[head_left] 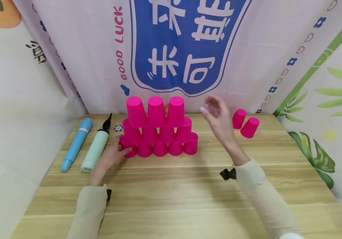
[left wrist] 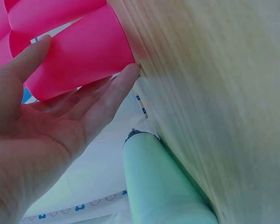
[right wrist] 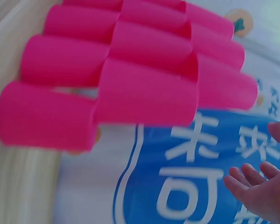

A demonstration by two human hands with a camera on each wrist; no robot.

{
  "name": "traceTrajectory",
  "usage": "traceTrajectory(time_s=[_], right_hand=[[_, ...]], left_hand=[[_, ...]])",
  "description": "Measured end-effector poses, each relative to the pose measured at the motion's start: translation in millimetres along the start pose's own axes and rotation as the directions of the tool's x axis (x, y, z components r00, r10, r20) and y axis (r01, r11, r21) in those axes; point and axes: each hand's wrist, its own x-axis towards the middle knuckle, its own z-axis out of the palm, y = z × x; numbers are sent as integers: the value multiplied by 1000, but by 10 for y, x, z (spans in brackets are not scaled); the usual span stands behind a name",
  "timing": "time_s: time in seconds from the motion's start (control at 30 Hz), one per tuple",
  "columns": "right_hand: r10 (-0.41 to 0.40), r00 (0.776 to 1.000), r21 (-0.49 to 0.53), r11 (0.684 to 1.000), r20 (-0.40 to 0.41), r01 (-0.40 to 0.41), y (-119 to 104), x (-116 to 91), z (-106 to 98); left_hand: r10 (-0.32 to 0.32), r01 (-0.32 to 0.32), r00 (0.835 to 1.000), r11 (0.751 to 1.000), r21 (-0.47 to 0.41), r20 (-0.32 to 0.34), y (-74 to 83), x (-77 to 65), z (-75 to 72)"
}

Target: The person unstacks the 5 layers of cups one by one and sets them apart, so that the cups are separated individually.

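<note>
Pink cups stand upside down in a stepped wall of three rows, with three in the top row (head_left: 157, 112) and several in the middle row (head_left: 166, 134) and the bottom row (head_left: 160, 150). At the wall's lower left, my left hand (head_left: 113, 154) holds the end cup (left wrist: 84, 53), its thumb on the near side and its fingers behind. My right hand (head_left: 219, 123) is raised to the right of the stack, fingers apart and touching nothing. The right wrist view shows that hand's fingertips (right wrist: 252, 175) at the lower right, away from the cups.
Two more pink cups, one nearer (head_left: 250, 127) and one behind it (head_left: 239, 119), stand at the back right. On the left lie a blue tube-shaped thing (head_left: 77, 143) and a pale green hand pump (head_left: 96, 150). A small round chip (head_left: 118, 128) sits near the pump's nozzle. A printed curtain (head_left: 99, 66) hangs behind the table.
</note>
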Motion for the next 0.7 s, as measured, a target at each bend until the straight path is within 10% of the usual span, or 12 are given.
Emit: traceTrajectory(time_s=[0.27,0.7], right_hand=[[57,978,-104,994,202,-37,-43,70,380],[116,962,-123,989,249,-87,54,64,582]], left_hand=[[10,-10,1000,1000,16,-4,-3,10,11],[7,-7,1000,1000,1,-4,-4,-26,6]])
